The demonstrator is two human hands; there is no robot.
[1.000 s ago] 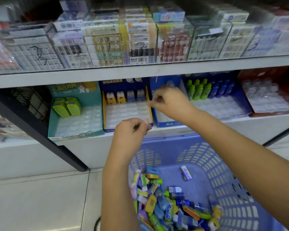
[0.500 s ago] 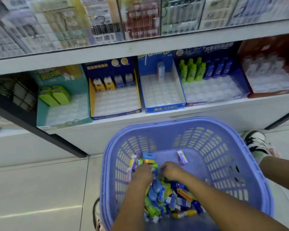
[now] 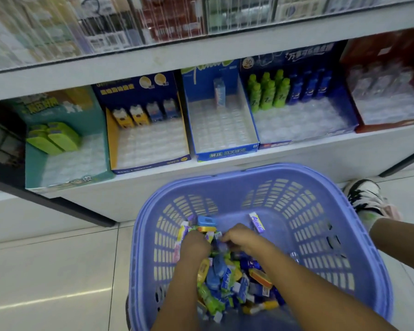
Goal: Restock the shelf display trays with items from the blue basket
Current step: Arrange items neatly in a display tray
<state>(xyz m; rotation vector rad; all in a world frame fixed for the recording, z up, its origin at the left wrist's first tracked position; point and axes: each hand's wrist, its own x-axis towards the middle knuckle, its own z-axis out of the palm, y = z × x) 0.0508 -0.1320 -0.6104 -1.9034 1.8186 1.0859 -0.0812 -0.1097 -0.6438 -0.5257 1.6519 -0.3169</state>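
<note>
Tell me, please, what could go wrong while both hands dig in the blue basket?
1. The items lie jumbled, several kinds mixed, so the left hand or right hand might grab one that suits the wrong tray.
2. The lone pack standing upright in the middle blue tray may topple if bumped during restocking.

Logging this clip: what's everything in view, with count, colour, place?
blue basket: one, lilac-blue, on floor below shelf
loose items: many, mixed colours, piled in basket
teal tray: one, shelf far left
lime packs: two, in teal tray
navy tray: one, second from left
blue tray: one, middle, one upright box
bottle tray: one, dark blue, fourth
red tray: one, far right
shoe: one, white-black, floor right
left hand: one, bare, in basket pile
right hand: one, bare, in basket pile
</note>
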